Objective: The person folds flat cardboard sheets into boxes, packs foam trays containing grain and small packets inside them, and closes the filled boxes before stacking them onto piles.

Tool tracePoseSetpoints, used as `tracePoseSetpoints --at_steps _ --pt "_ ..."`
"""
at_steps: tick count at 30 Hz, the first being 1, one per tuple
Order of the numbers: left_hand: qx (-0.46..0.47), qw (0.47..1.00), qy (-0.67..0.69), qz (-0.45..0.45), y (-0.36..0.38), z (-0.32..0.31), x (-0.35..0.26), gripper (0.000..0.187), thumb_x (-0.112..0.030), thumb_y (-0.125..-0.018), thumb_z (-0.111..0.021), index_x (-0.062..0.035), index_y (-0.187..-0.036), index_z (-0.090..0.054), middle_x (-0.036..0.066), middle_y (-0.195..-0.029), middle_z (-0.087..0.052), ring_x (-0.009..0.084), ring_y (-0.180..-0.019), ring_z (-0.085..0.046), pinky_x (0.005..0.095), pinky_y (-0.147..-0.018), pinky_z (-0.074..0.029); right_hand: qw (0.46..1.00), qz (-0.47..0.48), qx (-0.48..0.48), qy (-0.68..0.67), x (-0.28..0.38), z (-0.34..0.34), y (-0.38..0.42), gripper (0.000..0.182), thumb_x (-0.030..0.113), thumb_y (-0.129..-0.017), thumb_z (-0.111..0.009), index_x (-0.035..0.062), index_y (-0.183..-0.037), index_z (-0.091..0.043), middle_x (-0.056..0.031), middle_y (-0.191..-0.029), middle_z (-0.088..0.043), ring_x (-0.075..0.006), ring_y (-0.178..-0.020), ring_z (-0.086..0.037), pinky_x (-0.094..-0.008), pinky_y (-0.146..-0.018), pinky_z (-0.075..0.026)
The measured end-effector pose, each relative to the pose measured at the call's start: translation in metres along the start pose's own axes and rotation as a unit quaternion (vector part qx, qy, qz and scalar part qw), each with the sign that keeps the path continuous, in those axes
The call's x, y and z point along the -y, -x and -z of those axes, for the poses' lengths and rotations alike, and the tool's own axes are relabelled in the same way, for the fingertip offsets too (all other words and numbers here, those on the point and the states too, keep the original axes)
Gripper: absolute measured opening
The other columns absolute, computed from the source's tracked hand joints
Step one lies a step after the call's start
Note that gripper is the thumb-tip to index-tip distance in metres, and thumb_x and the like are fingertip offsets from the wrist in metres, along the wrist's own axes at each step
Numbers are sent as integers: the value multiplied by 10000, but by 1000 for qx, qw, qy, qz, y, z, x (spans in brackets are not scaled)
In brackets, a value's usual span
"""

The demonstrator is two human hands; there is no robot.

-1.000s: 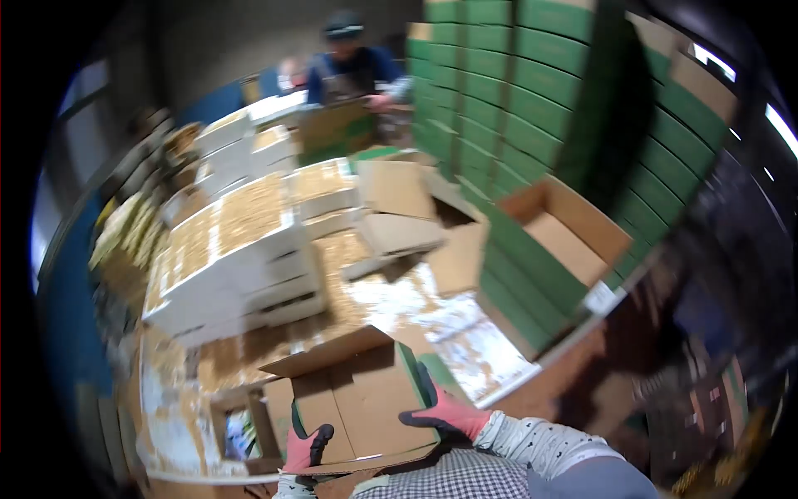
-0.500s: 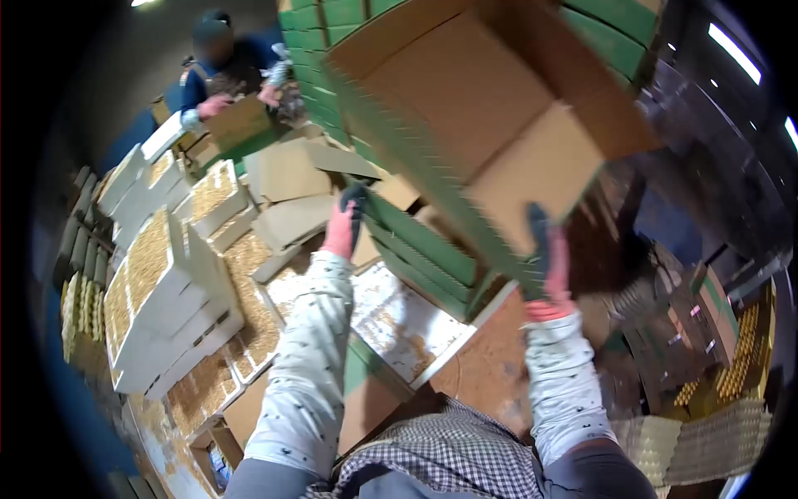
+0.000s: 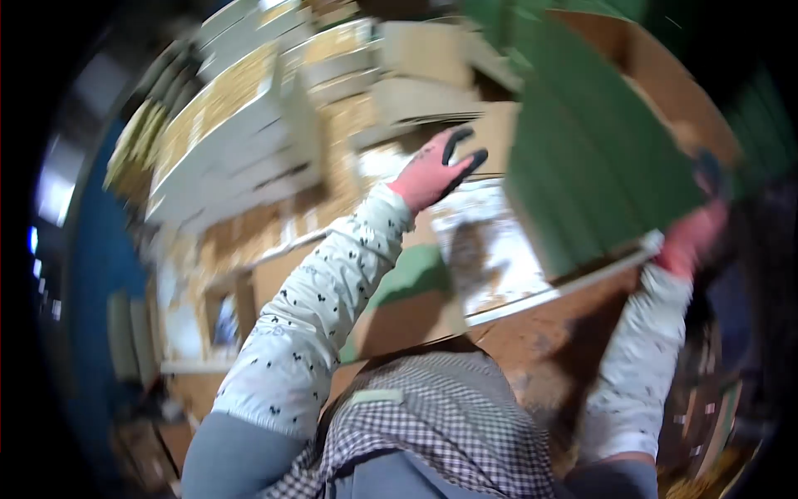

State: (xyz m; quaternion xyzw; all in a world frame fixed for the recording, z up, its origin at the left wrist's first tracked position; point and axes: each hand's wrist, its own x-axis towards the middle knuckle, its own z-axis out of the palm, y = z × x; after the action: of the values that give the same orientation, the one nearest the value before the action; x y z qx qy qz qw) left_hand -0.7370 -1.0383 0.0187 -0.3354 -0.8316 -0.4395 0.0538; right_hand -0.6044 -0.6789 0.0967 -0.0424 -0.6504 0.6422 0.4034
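Note:
My left hand (image 3: 432, 173), in a pink glove with dark fingertips, is open over the work surface, with thumb and fingers apart and nothing between them. To its right is a large green cardboard box (image 3: 598, 150) with a brown inside; its green side faces me. My right hand (image 3: 697, 229), gloved alike and blurred, grips this box at its right side. Under and beside my left hand lies a white panel (image 3: 490, 258) with brownish bits on it. A brown-and-green carton (image 3: 411, 303) is close to my body.
White trays (image 3: 241, 125) filled with tan granular material are stacked at the left. Folded cardboard pieces (image 3: 424, 62) lie behind my left hand. A rusty brown surface (image 3: 532, 341) runs along the front. Grey rolled shapes (image 3: 133, 341) stand at the lower left.
My left hand has come off the edge of the green cardboard and opened. The large box has tipped so its green side faces me, with my right hand moving right. The view has turned and dropped.

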Motion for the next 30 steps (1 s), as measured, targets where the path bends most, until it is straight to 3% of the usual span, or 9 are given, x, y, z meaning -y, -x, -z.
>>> tracePoseSetpoints --at_steps 3,4,6,8,12,20,24,28,30 --pt "-122 956 -224 143 151 84 70 640 -431 -769 -645 -8 -1223 -486 201 -1177 -533 332 -1151 -464 399 -999 -350 936 243 -229 111 23 -24 109 322 187 -921 -457 -71 -1094 -540 -213 -1091 -586 -302 -963 -578 -410 -801 -499" --pt "-159 922 -273 223 214 112 94 723 -449 -743 -662 2 -1265 -447 202 -1207 -513 331 -1166 -455 394 -1004 -348 898 327 -47 291 61 -41 143 338 222 -927 -451 -71 -1077 -531 -189 -1041 -594 -270 -896 -576 -373 -777 -485" --pt "-127 776 -372 493 349 136 123 945 -508 -655 -710 28 -1336 -332 229 -1267 -447 356 -1193 -422 394 -1014 -342 904 304 96 286 45 -55 188 358 239 -944 -437 -60 -1129 -505 -145 -1015 -588 -225 -926 -545 -340 -844 -439" --pt "-137 752 -371 527 407 159 126 1058 -539 -611 -730 37 -1363 -259 251 -1306 -395 374 -1218 -392 400 -1026 -329 983 -2 179 33 20 -97 214 379 187 -937 -459 -36 -1243 -442 -130 -1089 -563 -211 -962 -534 -339 -867 -431" --pt "-197 724 -243 615 425 181 139 1137 -526 -577 -761 54 -1379 -203 261 -1360 -348 380 -1262 -350 390 -1042 -316 945 -69 305 -96 11 -164 206 567 -14 -835 -438 -2 -1379 -279 -153 -1311 -431 -235 -1183 -446 -354 -1019 -338" --pt "-458 847 -115 244 359 239 -1 866 -55 -637 -752 7 -1367 -291 204 -1282 -425 284 -1163 -445 356 -983 -379 718 404 456 337 60 -318 194 789 385 -684 -732 -35 -1270 -409 -199 -1283 -446 -375 -1194 -386 -437 -1047 -268" --pt "-477 787 -312 236 339 227 -19 978 -290 -637 -788 -20 -1392 -229 278 -1421 -124 406 -1296 -240 439 -1082 -213 627 307 668 257 82 -343 213 512 245 -741 -654 27 -1177 -499 -65 -883 -634 -250 -811 -605 -386 -774 -444" --pt "-123 902 -373 179 290 212 -81 863 -642 -610 -639 -110 -1270 -480 129 -1325 -434 346 -1273 -341 544 -1066 -154 522 451 649 321 126 -337 238 465 269 -766 -619 28 -1149 -507 -80 -887 -628 -252 -781 -608 -336 -725 -452" --pt "-161 897 -385 148 315 202 -93 731 -592 -672 -613 -140 -1238 -523 94 -1317 -455 328 -1238 -391 548 -1049 -171 506 240 784 269 135 -334 235 544 362 -805 -586 -6 -1190 -474 -134 -898 -619 -286 -827 -615 -371 -696 -469"
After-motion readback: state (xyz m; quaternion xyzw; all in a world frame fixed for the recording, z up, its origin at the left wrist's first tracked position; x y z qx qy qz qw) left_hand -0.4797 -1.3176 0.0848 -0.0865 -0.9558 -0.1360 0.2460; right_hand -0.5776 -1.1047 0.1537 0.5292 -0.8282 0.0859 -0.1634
